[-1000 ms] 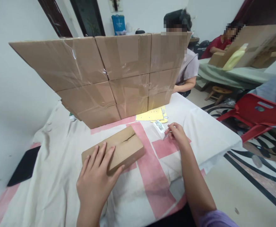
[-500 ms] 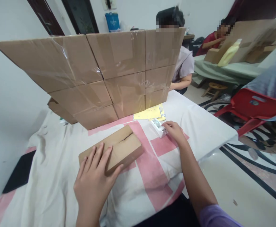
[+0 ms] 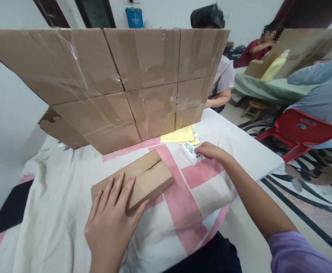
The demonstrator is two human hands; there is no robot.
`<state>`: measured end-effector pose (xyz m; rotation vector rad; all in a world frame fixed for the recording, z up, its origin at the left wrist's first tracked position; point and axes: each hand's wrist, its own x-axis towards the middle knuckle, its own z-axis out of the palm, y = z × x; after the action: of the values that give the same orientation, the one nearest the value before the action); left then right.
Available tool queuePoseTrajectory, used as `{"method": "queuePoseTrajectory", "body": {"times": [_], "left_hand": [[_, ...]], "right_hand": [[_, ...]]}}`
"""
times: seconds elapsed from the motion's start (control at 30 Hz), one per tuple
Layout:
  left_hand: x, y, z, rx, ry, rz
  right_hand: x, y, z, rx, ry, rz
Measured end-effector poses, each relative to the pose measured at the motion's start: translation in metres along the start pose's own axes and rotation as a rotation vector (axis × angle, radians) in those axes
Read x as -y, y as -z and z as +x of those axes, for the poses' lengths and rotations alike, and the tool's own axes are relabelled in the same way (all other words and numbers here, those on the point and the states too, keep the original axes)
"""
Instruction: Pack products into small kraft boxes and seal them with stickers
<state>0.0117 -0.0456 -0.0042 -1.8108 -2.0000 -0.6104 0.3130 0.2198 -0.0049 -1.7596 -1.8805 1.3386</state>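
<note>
A closed brown cardboard box [image 3: 150, 178] lies at an angle on the cloth, with a dark gap along the seam at its upper right end. My left hand [image 3: 111, 212] rests on the box's left part, fingers spread over the top and thumb along the near side. To the right of the box sits a small white object with a shiny top, which looks like a tape dispenser [image 3: 189, 151]. Bent fingertips of my right hand [image 3: 210, 150] pinch at its right end. Whether a strip of tape is between them I cannot make out.
A tall panel of taped cardboard boxes [image 3: 151, 72] stands across the table's far side, with a yellow patterned sheet [image 3: 180, 135] at its foot. A flat black object [image 3: 10, 208] lies at far left. Right: a red chair [image 3: 308, 127], a person in grey [image 3: 222, 76] beyond the panel.
My right forearm has swung outward to the right, while its fingertips stay at the dispenser. The view has shifted slightly. My left hand remains on the box.
</note>
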Motion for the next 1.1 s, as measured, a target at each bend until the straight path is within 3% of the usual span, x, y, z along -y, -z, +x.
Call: {"method": "queuePoseTrajectory", "body": {"times": [0.47, 0.77, 1.1], "left_hand": [[0.000, -0.001, -0.001, -0.012, -0.003, -0.003], [0.002, -0.002, -0.002, -0.025, -0.011, 0.005], [0.001, 0.000, 0.000, -0.009, -0.002, -0.016]], "right_hand": [[0.003, 0.000, 0.005, 0.002, 0.018, 0.057], [0.007, -0.001, -0.006, -0.019, 0.002, 0.248], [-0.014, -0.027, -0.023, -0.157, 0.108, 0.520]]}}
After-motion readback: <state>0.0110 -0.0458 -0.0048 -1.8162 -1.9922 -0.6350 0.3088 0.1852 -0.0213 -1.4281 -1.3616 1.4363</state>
